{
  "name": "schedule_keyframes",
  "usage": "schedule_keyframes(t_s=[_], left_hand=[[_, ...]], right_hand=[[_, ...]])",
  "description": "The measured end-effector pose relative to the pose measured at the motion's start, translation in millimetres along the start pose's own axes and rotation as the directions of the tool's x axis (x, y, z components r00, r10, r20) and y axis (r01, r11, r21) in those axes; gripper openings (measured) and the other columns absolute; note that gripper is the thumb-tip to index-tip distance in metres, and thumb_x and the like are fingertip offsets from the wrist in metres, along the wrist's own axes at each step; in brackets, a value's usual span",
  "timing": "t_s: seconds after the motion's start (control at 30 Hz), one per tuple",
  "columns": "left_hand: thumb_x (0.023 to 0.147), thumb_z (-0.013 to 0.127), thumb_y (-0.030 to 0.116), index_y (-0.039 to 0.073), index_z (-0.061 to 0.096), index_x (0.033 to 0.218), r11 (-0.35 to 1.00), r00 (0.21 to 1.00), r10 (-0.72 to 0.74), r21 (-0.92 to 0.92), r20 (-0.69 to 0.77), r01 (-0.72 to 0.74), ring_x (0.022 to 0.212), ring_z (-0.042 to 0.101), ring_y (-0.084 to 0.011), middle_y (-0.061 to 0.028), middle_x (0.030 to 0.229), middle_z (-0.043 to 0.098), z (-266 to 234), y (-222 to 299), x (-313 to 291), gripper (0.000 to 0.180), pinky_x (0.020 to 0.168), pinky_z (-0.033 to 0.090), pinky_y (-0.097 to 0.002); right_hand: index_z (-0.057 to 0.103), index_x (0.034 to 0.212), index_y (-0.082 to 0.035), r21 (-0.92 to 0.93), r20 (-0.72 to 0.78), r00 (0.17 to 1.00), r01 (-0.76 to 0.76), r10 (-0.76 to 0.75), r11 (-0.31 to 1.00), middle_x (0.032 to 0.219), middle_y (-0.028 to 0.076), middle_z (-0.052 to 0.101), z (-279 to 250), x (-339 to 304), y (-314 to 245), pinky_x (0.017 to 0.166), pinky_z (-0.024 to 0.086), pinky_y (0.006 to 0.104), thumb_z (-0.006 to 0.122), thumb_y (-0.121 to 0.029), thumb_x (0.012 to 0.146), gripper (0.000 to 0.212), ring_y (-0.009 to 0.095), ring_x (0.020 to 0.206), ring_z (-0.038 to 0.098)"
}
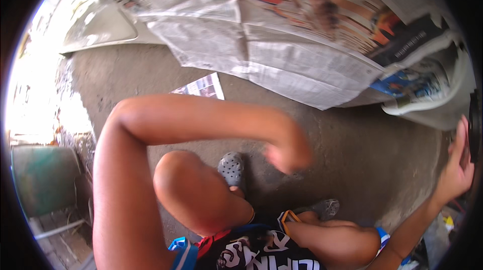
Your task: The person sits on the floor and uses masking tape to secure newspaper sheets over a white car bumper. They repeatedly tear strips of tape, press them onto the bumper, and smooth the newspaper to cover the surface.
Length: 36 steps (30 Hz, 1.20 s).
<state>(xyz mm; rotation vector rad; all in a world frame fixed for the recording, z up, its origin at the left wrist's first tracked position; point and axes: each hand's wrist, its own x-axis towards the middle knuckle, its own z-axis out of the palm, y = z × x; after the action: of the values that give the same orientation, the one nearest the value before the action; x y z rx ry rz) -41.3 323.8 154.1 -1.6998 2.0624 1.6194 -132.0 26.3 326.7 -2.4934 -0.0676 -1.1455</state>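
Black shirt [264, 247] sat down at 6 o'clock. Left hand [293, 148] was a curled blur mid-view, couldn't tell if it held anything. Right hand [457, 167], around 3, had fingers stretched up beside some dark thing [474, 126], grip unclear tbh. Newspaper [211, 38] sprawled across 12.

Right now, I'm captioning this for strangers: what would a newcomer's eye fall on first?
The large, creased, colour-printed newspaper sheets across the top would likely come first. Next, the bare left hand, blurred near the middle, and the grey perforated clog below and left of it.
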Motion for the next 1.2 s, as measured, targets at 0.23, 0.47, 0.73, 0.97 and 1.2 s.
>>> schedule_keyframes(t_s=[0.23, 0.47, 0.73, 0.97, 1.2], left_hand=[[0.090, 0.061, 0.008, 0.005, 0.071, 0.110, 0.010, -0.327, -0.889, -0.728, -0.320, 0.686, 0.117, 0.064, -0.0358, -0.0175, 0.124, 0.068, 317, -193, -113, 0.023, 0.097, 0.054, -0.0453], [0.092, 0.069, 0.019, 0.012, 0.063, 0.130, 0.070, -0.314, -0.814, -0.619, -0.489, 0.782, 0.128, 0.052, -0.0300, -0.0116, 0.132, 0.061, 420, -211, -58, 0.039, 0.106, 0.036, -0.0494], [0.100, 0.062, 0.018, 0.005, 0.059, 0.116, 0.352, -0.160, -0.898, -0.888, -0.409, 0.296, 0.084, 0.069, -0.0268, -0.0110, 0.095, 0.071, 308, -120, -99, 0.021, 0.086, 0.047, -0.0442], [0.107, 0.055, 0.018, 0.001, 0.050, 0.118, 0.668, 0.578, -0.353, -0.631, -0.736, -0.396, 0.079, 0.073, -0.0263, -0.0152, 0.081, 0.068, 88, 3, 20, 0.022, 0.067, 0.054, -0.0440], [0.108, 0.052, 0.015, 0.001, 0.046, 0.111, 0.736, 0.104, -0.237, -0.249, -0.966, -0.629, 0.070, 0.060, -0.0251, -0.0119, 0.080, 0.061, -60, 32, 146, 0.016, 0.065, 0.047, -0.0418]], right_hand=[[0.074, 0.118, -0.002, -0.257, 0.364, 0.927, 0.002, 0.095, 0.966, 0.094, -0.002, 0.062, -16, -31, 44, 0.065, 0.038, 0.0200, 0.065, -0.008, 0.102, 0.020, 0.006, 0.072, 0.047], [0.073, 0.119, -0.002, -0.354, 0.377, 0.912, -0.017, 0.159, 0.935, 0.095, -0.002, 0.062, -27, -21, 66, 0.069, 0.040, 0.0204, 0.065, -0.014, 0.103, 0.022, 0.005, 0.075, 0.049], [0.075, 0.109, 0.000, -0.243, 0.553, 0.807, -0.082, 0.207, 0.967, 0.096, 0.004, 0.070, -4, -61, 14, 0.074, 0.047, 0.0228, 0.069, -0.008, 0.097, 0.016, 0.011, 0.082, 0.062], [0.066, 0.137, -0.006, 0.083, 0.897, 0.429, -0.409, 0.111, 0.909, 0.123, 0.012, 0.072, 53, -108, -17, 0.071, 0.054, 0.0264, 0.075, -0.009, 0.092, 0.046, 0.015, 0.098, 0.070], [0.074, 0.121, 0.000, -0.107, 0.630, 0.673, -0.419, 0.388, 0.901, 0.124, 0.011, 0.070, 40, -85, 35, 0.086, 0.058, 0.0278, 0.076, -0.005, 0.093, 0.029, 0.015, 0.106, 0.069]])
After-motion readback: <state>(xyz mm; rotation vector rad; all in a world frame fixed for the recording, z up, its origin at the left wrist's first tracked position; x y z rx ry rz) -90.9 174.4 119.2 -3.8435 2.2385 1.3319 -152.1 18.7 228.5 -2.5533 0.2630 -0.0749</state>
